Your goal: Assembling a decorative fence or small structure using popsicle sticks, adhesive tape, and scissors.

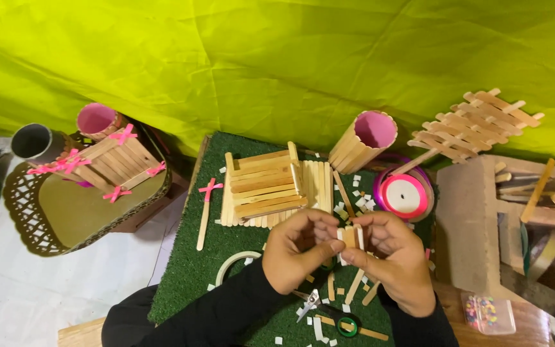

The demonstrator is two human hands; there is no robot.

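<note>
- From the head camera we see our left hand [298,254] and right hand [394,256] meeting above a green turf mat [194,263] on the worktop, both sleeves black.
- Between the two hands we hold a small bundle of short wooden craft sticks [351,238], upright; the left hand's thumb and fingers are closed on its left side, and the right hand's fingertips are pinched on its right side.
- Just behind the hands lies a stacked craft-stick box [264,186] on the mat, with a flat row of sticks under it.
- To its left a single stick with a pink ribbon bow [207,204] lies on the turf.
- Behind the right hand a craft-stick cup with a pink lining [363,141] leans tilted, and beside it sits a spool of pink ribbon [404,195].
- Below the hands we see small scissors [325,311] with green handles, a roll of tape [234,263] partly hidden by the left arm, loose sticks and white paper scraps.
- At far left a gold lace-edged tray [46,215] carries a stick box trimmed with pink bows [107,166].
- At upper right a lattice of sticks [476,125] rests against the yellow-green cloth backdrop [258,58].
- At lower right a clear packet of coloured beads [486,313] lies on the worktop.
</note>
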